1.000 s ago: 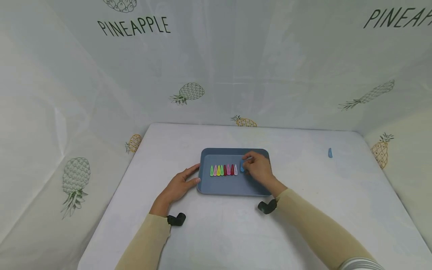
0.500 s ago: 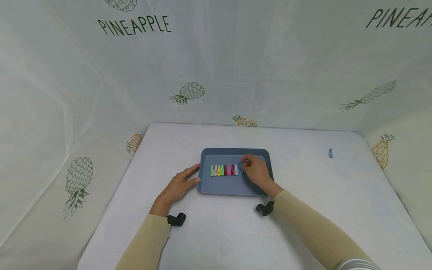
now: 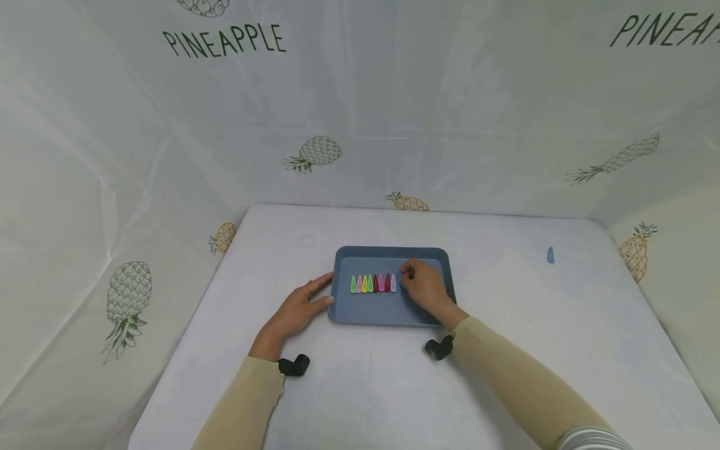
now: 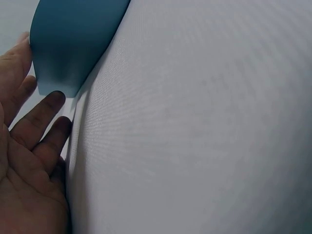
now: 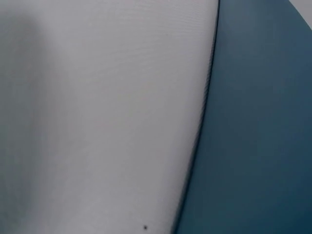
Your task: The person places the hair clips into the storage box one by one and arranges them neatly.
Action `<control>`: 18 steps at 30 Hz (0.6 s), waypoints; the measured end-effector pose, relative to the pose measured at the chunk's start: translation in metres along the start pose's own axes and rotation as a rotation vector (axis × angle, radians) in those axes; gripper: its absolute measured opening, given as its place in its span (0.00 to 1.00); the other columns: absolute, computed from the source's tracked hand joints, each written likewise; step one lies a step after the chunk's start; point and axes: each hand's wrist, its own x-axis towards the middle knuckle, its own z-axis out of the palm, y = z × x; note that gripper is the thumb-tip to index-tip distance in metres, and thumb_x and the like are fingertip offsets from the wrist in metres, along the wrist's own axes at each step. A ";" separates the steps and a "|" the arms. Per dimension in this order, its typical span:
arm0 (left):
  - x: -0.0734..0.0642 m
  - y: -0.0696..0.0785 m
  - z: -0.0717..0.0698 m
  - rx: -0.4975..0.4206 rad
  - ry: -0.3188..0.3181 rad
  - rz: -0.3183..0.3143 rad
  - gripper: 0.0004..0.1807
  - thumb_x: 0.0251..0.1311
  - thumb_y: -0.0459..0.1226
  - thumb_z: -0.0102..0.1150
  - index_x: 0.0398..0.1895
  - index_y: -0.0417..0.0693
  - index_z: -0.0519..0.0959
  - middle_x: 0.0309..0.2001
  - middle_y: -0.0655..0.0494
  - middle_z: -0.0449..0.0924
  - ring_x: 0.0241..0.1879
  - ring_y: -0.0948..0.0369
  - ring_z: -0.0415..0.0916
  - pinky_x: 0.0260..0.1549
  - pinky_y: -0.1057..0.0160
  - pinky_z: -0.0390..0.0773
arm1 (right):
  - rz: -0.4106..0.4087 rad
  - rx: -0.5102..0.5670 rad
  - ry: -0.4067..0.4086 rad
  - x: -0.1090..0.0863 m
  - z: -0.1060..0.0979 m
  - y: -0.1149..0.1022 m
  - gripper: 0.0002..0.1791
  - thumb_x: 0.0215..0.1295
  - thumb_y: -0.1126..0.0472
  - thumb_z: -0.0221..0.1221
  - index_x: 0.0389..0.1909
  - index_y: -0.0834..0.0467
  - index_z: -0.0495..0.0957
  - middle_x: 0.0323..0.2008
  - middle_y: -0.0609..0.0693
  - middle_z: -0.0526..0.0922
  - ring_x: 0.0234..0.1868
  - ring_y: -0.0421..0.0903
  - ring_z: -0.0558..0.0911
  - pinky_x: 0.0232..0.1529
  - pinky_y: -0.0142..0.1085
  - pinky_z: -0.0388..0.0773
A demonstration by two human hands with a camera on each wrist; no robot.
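Observation:
A blue-grey tray (image 3: pixel 365 310) lies on the white table. On it several snap hair clips (image 3: pixel 375 285) form a side-by-side row in green, pink, yellow, red and white. At the right end of the row my right hand (image 3: pixel 425 289) pinches a blue hair clip (image 3: pixel 400 281) between thumb and fingers, which partly cover it. My left hand (image 3: pixel 300 309), fingers extended, touches the tray's left edge; in the left wrist view the left hand (image 4: pixel 29 151) is beside the tray wall (image 4: pixel 78 44). The right wrist view has only the tray's side (image 5: pixel 253 126) and the tabletop, without the hand.
Another blue hair clip (image 3: pixel 550 255) lies at the back right of the white table (image 3: pixel 360 387). A pineapple-print sheet (image 3: pixel 360 94) hangs behind and at both sides. Dark wrist mounts (image 3: pixel 295 365) stick out from both wrists.
My right hand has shifted slightly left with the blue hair clip, bringing it close to the white clip at the row's end. The left hand stays at the tray's edge.

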 end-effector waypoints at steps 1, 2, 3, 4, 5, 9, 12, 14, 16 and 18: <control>0.001 -0.001 0.000 0.003 0.000 0.004 0.36 0.72 0.52 0.64 0.82 0.67 0.65 0.81 0.58 0.64 0.85 0.44 0.43 0.82 0.37 0.45 | 0.002 -0.003 -0.004 0.000 0.000 0.000 0.07 0.70 0.65 0.63 0.46 0.61 0.85 0.34 0.52 0.87 0.32 0.45 0.80 0.33 0.37 0.76; 0.001 -0.002 0.000 0.006 0.001 0.007 0.37 0.72 0.52 0.64 0.82 0.67 0.65 0.81 0.58 0.64 0.85 0.44 0.43 0.82 0.37 0.45 | 0.003 -0.005 -0.005 0.001 0.001 0.000 0.07 0.70 0.65 0.63 0.45 0.61 0.85 0.34 0.52 0.87 0.32 0.45 0.80 0.33 0.37 0.76; 0.002 -0.004 0.001 0.009 0.001 0.010 0.37 0.72 0.53 0.64 0.82 0.67 0.65 0.81 0.58 0.64 0.85 0.44 0.43 0.82 0.37 0.45 | 0.005 -0.007 -0.009 0.001 0.001 0.000 0.07 0.70 0.65 0.64 0.45 0.61 0.85 0.34 0.52 0.87 0.32 0.45 0.80 0.34 0.37 0.77; 0.002 -0.004 0.001 0.011 0.000 0.012 0.37 0.72 0.53 0.64 0.82 0.67 0.65 0.81 0.58 0.64 0.85 0.44 0.44 0.82 0.37 0.45 | 0.007 -0.008 -0.012 0.000 0.001 0.000 0.07 0.70 0.65 0.64 0.45 0.61 0.85 0.34 0.52 0.87 0.32 0.46 0.80 0.34 0.38 0.77; 0.002 -0.004 0.001 0.013 -0.001 0.015 0.37 0.72 0.54 0.64 0.82 0.67 0.65 0.81 0.58 0.64 0.85 0.44 0.44 0.82 0.37 0.45 | 0.009 -0.010 -0.015 0.000 0.001 0.000 0.07 0.70 0.65 0.64 0.45 0.61 0.85 0.34 0.52 0.87 0.32 0.46 0.80 0.35 0.38 0.78; 0.002 -0.004 0.000 0.014 -0.003 0.016 0.37 0.73 0.53 0.64 0.82 0.66 0.64 0.81 0.57 0.64 0.85 0.44 0.44 0.82 0.37 0.45 | 0.018 -0.023 -0.027 0.000 0.001 -0.001 0.08 0.70 0.64 0.64 0.46 0.61 0.85 0.35 0.52 0.87 0.34 0.46 0.81 0.37 0.40 0.79; 0.003 -0.003 0.000 0.011 -0.004 0.007 0.37 0.73 0.52 0.64 0.82 0.66 0.65 0.81 0.58 0.64 0.85 0.44 0.44 0.82 0.37 0.45 | 0.021 -0.024 -0.035 0.000 0.001 -0.001 0.08 0.70 0.63 0.65 0.47 0.61 0.86 0.36 0.52 0.87 0.34 0.46 0.81 0.38 0.41 0.80; 0.003 -0.003 0.000 0.009 -0.006 0.001 0.36 0.73 0.52 0.64 0.82 0.66 0.65 0.81 0.58 0.64 0.85 0.44 0.43 0.82 0.37 0.45 | 0.022 -0.026 -0.038 0.000 0.001 -0.002 0.09 0.70 0.63 0.65 0.47 0.61 0.86 0.36 0.52 0.87 0.34 0.46 0.81 0.38 0.41 0.80; 0.003 -0.002 -0.001 0.008 -0.007 -0.001 0.37 0.73 0.52 0.64 0.82 0.67 0.65 0.81 0.58 0.64 0.85 0.44 0.42 0.82 0.37 0.45 | 0.022 -0.027 -0.039 0.000 0.001 -0.002 0.09 0.70 0.63 0.65 0.47 0.60 0.86 0.36 0.52 0.87 0.34 0.46 0.81 0.37 0.41 0.79; 0.003 -0.003 -0.001 0.008 -0.009 -0.001 0.37 0.73 0.52 0.64 0.82 0.67 0.64 0.81 0.58 0.64 0.85 0.43 0.41 0.82 0.37 0.44 | 0.020 -0.032 -0.039 0.000 0.001 -0.001 0.09 0.70 0.63 0.65 0.47 0.60 0.86 0.36 0.51 0.88 0.34 0.46 0.81 0.38 0.40 0.79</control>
